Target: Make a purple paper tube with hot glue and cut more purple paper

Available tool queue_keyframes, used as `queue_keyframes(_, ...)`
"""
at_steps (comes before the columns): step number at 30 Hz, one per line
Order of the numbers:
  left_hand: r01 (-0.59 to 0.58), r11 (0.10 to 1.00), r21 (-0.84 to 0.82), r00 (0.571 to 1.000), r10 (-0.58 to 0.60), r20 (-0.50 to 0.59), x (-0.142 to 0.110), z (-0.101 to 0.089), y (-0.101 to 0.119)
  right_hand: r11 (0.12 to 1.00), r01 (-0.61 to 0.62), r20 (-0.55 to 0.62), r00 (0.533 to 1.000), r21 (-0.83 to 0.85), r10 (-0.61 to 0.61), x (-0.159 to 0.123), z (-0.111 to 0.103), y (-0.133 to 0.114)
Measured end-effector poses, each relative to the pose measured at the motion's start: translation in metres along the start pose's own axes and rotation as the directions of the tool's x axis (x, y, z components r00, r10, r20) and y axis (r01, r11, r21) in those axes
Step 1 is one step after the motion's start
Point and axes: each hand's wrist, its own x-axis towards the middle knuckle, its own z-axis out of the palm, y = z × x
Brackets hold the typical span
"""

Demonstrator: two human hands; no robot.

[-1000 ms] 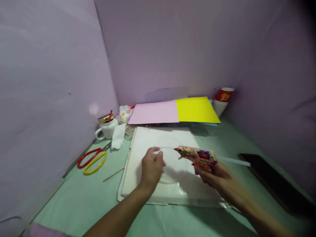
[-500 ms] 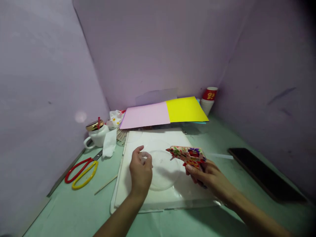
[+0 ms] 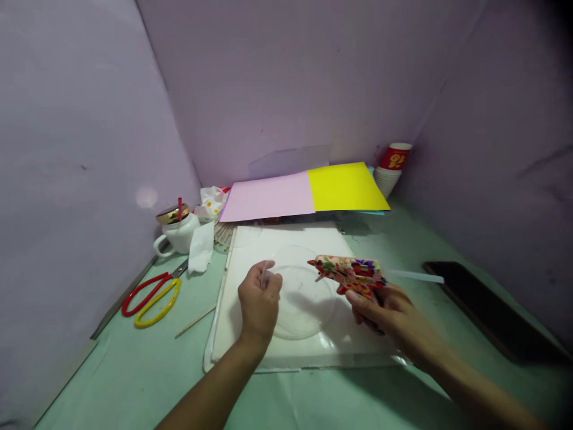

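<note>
My right hand (image 3: 380,307) is wrapped round the grip of a flower-patterned hot glue gun (image 3: 344,272), its nozzle pointing left. A whitish glue stick (image 3: 416,276) sticks out of the gun's back. Between the fingers of my left hand (image 3: 260,298) is a small translucent ring-shaped piece (image 3: 265,276), turned nearly edge-on. Beneath both hands a clear round plastic disc (image 3: 304,319) lies on a white board (image 3: 250,239). A gap separates the nozzle from the left hand.
Left on the green table are red-and-yellow scissors (image 3: 156,301), a wooden stick (image 3: 194,321), a white mug (image 3: 179,234) and a tissue (image 3: 201,248). Pink paper (image 3: 268,197) and yellow paper (image 3: 347,188) lie behind. Stacked paper cups (image 3: 391,170) and a dark phone (image 3: 487,310) are right.
The view has shifted slightly. The small ring has turned from showing its round opening to nearly edge-on in my left hand. The glue gun stays in my right hand, nozzle still left.
</note>
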Motion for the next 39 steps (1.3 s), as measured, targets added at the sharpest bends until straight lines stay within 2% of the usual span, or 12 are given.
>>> queue_keyframes(4, 0.016, 0.996, -0.083, 1.000, -0.016, -0.001, 0.002, 0.000, 0.000, 0.994, 0.070, -0.029, 0.997, 0.082, -0.068, 0.000, 0.004, -0.002)
queue_keyframes(7, 0.011, 0.993, -0.114, 1.000, -0.010, 0.013, 0.001, 0.001, 0.000, 0.980, 0.139, 0.076, 0.986, 0.139, -0.150, 0.002, 0.005, 0.002)
queue_keyframes(9, -0.001, 0.992, -0.123, 1.000, 0.004, 0.022, 0.000, 0.001, 0.002, 0.962, 0.198, 0.152, 0.962, 0.185, -0.227, 0.003, 0.004, 0.004)
queue_keyframes(12, -0.022, 0.992, -0.126, 0.999, 0.027, 0.038, -0.004, 0.001, 0.005, 0.942, 0.248, 0.207, 0.933, 0.225, -0.295, 0.004, 0.001, 0.005)
queue_keyframes(14, -0.039, 0.993, -0.116, 0.998, 0.043, 0.036, -0.006, 0.001, 0.006, 0.943, 0.238, 0.207, 0.936, 0.231, -0.286, 0.004, -0.002, 0.003)
queue_keyframes(19, -0.101, 0.994, -0.038, 0.995, 0.101, -0.010, -0.011, 0.004, 0.006, 0.969, 0.139, 0.183, 0.967, 0.207, -0.177, 0.003, -0.006, 0.000)
queue_keyframes(27, -0.109, 0.991, 0.075, 0.993, 0.112, -0.040, -0.020, 0.009, 0.012, 0.944, 0.162, 0.247, 0.940, 0.287, -0.237, 0.002, -0.002, 0.000)
queue_keyframes(34, -0.312, 0.928, 0.205, 0.947, 0.320, -0.010, -0.024, 0.009, 0.005, 0.933, 0.171, 0.247, 0.935, 0.316, -0.255, 0.004, -0.001, 0.004)
queue_keyframes(39, -0.382, 0.886, 0.263, 0.918, 0.396, 0.000, -0.024, 0.008, -0.002, 0.933, 0.179, 0.232, 0.938, 0.311, -0.257, 0.004, 0.000, 0.005)
